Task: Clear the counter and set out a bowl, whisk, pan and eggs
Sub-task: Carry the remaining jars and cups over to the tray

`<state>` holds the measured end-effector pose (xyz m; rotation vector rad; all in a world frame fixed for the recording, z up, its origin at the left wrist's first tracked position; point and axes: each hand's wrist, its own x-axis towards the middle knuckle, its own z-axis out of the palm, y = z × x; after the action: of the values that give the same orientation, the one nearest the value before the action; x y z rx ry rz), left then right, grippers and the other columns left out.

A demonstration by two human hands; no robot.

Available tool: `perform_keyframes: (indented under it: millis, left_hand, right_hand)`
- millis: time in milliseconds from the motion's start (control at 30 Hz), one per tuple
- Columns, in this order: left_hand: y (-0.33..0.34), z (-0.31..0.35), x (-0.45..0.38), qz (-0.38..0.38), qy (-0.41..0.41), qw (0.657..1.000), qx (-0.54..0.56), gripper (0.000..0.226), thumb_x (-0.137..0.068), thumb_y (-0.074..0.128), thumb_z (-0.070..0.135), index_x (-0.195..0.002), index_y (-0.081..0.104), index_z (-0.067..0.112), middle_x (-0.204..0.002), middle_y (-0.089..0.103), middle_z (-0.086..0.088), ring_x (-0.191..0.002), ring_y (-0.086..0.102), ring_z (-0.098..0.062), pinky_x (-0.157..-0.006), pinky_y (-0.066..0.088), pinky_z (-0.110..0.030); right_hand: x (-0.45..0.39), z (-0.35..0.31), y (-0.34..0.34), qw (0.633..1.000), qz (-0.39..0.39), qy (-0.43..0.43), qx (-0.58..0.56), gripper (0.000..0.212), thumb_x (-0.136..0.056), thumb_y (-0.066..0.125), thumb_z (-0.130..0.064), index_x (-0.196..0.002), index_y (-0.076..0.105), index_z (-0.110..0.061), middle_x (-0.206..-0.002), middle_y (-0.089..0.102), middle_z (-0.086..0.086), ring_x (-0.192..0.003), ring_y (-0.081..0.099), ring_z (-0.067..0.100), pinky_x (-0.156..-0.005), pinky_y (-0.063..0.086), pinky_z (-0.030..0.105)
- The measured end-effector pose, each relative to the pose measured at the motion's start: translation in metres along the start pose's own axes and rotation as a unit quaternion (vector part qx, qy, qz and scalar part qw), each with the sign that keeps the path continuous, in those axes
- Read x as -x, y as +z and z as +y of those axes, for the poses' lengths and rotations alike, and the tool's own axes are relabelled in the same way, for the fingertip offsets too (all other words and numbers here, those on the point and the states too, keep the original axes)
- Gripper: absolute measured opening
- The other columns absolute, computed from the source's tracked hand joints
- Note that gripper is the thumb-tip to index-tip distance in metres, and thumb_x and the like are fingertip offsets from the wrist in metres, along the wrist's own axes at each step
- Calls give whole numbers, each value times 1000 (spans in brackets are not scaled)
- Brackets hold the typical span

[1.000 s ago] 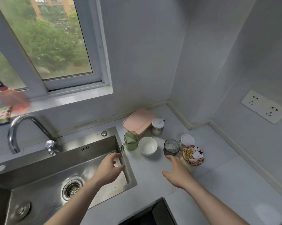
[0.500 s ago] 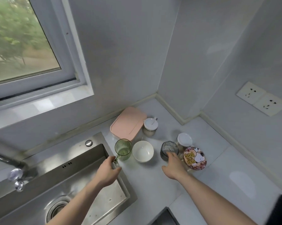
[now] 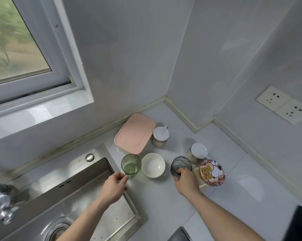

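A: What has changed in the last second?

B: Both hands have reached the cups. The left hand (image 3: pixel 114 187), which hung over the sink (image 3: pixel 73 197) with fingers loosely spread, now pinches the handle of the green ribbed cup (image 3: pixel 131 165) at its near side. The right hand (image 3: pixel 187 182), which lay flat and open on the counter (image 3: pixel 164 206), now has its fingers curled round the near wall of the smoky grey glass (image 3: pixel 180 165).

A: Are the cups lifted?

B: I cannot tell; both look to stand on the counter where they stood before.

A: And the bowl?

B: The white bowl (image 3: pixel 153 165) sits upright between the two cups, just beside the green one, untouched and in the same place.

A: What else is there?

B: A pink lidded box (image 3: pixel 135 133) at the back wall, a white-lidded jar (image 3: pixel 160 136) with a spoon handle just right of it, another white-lidded jar (image 3: pixel 198 151) behind the grey glass, and a cartoon-dog lidded tub (image 3: pixel 212 172) just beside the right hand. The view has swung right, so the tap (image 3: pixel 0 197) now shows only at the left edge.
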<state>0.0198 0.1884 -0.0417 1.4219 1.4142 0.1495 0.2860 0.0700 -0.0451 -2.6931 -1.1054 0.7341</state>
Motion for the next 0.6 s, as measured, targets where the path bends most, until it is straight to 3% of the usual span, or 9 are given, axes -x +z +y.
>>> perform_keyframes:
  millis: [167, 333, 433, 600]
  left_hand:
    - [-4, 0, 25, 15, 2, 999, 33, 21, -101, 60, 29, -95, 64, 9, -84, 73, -12, -66, 72, -10, -57, 56, -28]
    - [-14, 3, 54, 18, 19, 1000, 15, 21, -100, 60, 34, -91, 65, 16, -84, 72, 0, -68, 72, -10, -67, 58, -41]
    - [-19, 11, 70, 18, 40, 999, -1, 20, -99, 60, 34, -89, 66, 18, -91, 73, 5, -66, 71, -8, -67, 56, -39]
    - [-17, 34, 100, 9, 84, 996, -32, 21, -98, 61, 34, -82, 67, 21, -70, 66, 10, -57, 65, -8, -60, 47, -29]
  right_hand:
    - [14, 5, 6, 1000, 13, -18, 12, 13, -92, 71, -32, -93, 73, -20, -97, 69, -3, -86, 61, 17, -74, 50, 30]
    - [39, 10, 6, 996, 13, -83, 21, 13, -97, 66, -32, -94, 68, -19, -93, 56, -9, -85, 53, 14, -70, 39, 26]
    - [56, 12, 0, 993, 21, -117, 3, 14, -99, 62, -32, -98, 65, -19, -92, 51, -12, -84, 51, 13, -71, 38, 27]
    - [98, 30, -11, 986, 45, -146, -62, 16, -97, 63, -35, -99, 65, -20, -94, 59, -12, -86, 56, 13, -75, 48, 33]
